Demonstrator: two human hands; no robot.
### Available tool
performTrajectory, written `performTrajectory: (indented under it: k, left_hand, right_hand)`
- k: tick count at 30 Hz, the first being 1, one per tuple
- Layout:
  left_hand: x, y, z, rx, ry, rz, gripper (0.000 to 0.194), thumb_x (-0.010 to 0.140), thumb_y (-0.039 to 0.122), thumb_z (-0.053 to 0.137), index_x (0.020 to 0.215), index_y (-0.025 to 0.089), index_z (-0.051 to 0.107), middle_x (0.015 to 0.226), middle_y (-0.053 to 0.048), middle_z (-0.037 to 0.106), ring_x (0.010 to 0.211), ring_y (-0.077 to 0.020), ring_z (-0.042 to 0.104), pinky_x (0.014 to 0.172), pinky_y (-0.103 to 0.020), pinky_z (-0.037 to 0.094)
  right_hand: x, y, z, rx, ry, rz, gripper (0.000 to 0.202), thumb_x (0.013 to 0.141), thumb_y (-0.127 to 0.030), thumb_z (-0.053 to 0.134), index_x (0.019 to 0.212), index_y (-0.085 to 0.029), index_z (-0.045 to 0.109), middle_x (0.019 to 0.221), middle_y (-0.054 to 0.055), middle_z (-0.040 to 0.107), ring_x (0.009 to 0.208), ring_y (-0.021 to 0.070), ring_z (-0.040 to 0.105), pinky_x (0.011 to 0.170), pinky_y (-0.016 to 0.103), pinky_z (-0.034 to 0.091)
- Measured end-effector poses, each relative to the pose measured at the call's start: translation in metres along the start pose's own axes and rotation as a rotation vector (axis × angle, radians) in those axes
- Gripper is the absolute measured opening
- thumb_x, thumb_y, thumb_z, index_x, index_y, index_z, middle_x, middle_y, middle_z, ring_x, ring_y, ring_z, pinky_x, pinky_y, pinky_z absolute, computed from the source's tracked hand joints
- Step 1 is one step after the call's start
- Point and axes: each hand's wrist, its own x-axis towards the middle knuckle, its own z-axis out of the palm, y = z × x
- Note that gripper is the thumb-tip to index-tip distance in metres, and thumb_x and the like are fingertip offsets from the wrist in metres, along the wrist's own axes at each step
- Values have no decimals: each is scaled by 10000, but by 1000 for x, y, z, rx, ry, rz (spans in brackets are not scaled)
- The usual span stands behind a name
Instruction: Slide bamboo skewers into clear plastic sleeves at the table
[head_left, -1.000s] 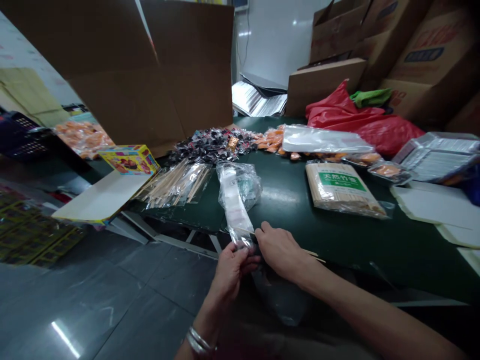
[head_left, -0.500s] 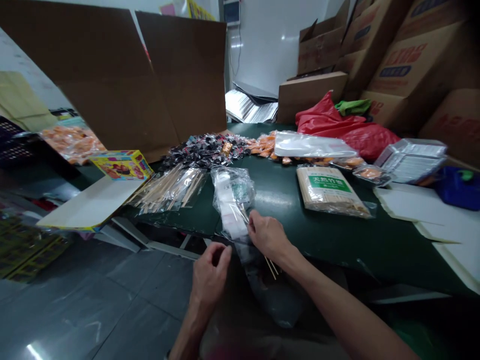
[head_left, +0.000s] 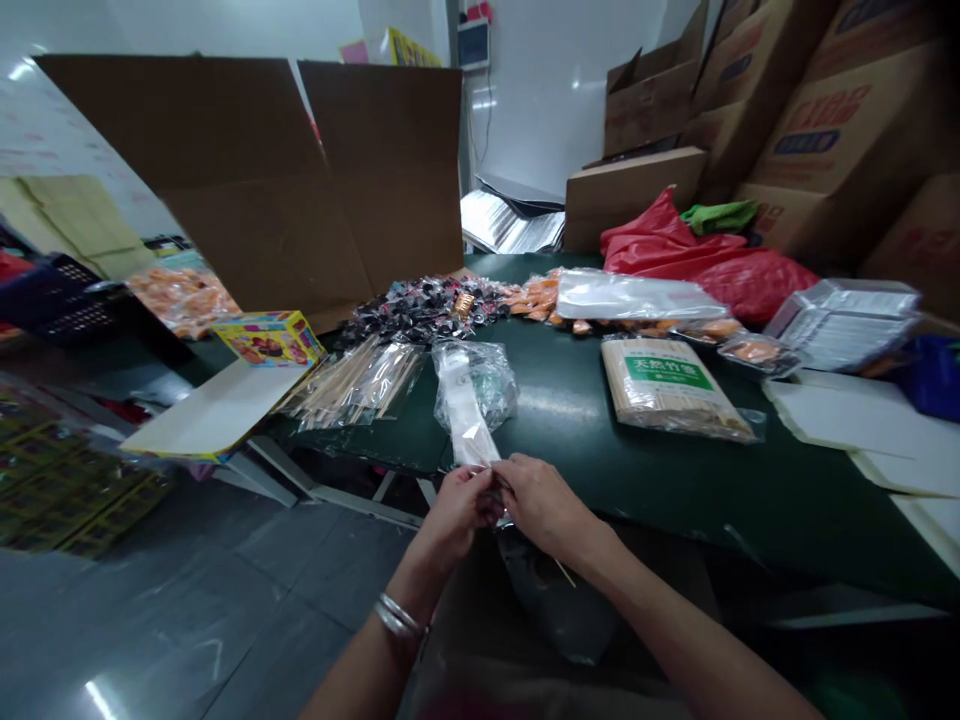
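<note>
head view — both forearms rise from the bottom of the frame and slant inward, so the hands come together at the near edge of the green table (head_left: 577, 450). the left hand (head_left: 457, 507) is turned thumb uppermost, thumb and forefinger pinched on the near end of the clear bags (head_left: 469, 415), the other fingers curled under; bangles (head_left: 399, 616) circle its wrist. the right hand (head_left: 547, 503) has its back upward, knuckles bent, fingers closed round a thin stick (head_left: 565, 573) — one end juts out below the palm, the other is hidden at the fingers. whether the fingertips of the two hands touch, i cannot tell. the bags run from the hands up the table to a crumpled wrapper (head_left: 499, 385). bagged sticks (head_left: 364, 385) lie to their left, a skewer pack (head_left: 671, 385) to their right.
</note>
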Motion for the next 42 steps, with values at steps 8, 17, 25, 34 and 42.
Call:
performTrajectory:
  k: [8, 17, 25, 34, 42]
  left_hand:
    - [3, 10, 3, -231, 33, -49, 94, 757, 139, 639, 832, 84, 624, 733, -50, 666, 408, -31, 474, 429, -155, 414]
    - [-29, -30, 33, 131, -205, -61, 247, 686, 338, 687, 778, 113, 641, 601, -46, 641, 494, -133, 569, 500, -239, 464]
    - [-27, 31, 2, 384, -119, -79, 280, 647, 289, 662, 872, 131, 611, 669, -8, 629, 496, -99, 570, 528, -223, 452]
    - [-66, 171, 10, 1200, -478, 43, 194, 736, 350, 616, 733, 158, 644, 617, -2, 584, 560, -110, 509, 515, -205, 398]
    - [-87, 212, 38, 1255, -449, 86, 122, 710, 261, 601, 723, 160, 666, 532, 13, 555, 491, -115, 517, 481, -201, 387]
  right_hand:
    - [-58, 7, 9, 283, 141, -160, 335, 837, -129, 526, 1168, -179, 547, 957, 62, 633, 816, 168, 600, 745, 267, 458]
    - [-20, 8, 22, -75, 536, 158, 535, 841, -510, 536, 1207, -120, 514, 1025, 148, 621, 945, 302, 562, 793, 406, 422]
    - [30, 20, 0, 371, 478, 89, 349, 890, -439, 505, 1096, -178, 609, 1060, 100, 627, 985, 220, 571, 831, 349, 434]
    - [44, -46, -94, 361, 136, -750, 537, 748, -397, 714, 1184, -126, 558, 1186, 97, 602, 1093, 199, 533, 941, 315, 396]
    - [32, -40, -124, 556, -183, -580, 150, 739, -273, 675, 808, -154, 615, 663, -69, 546, 615, 79, 488, 556, 186, 371]
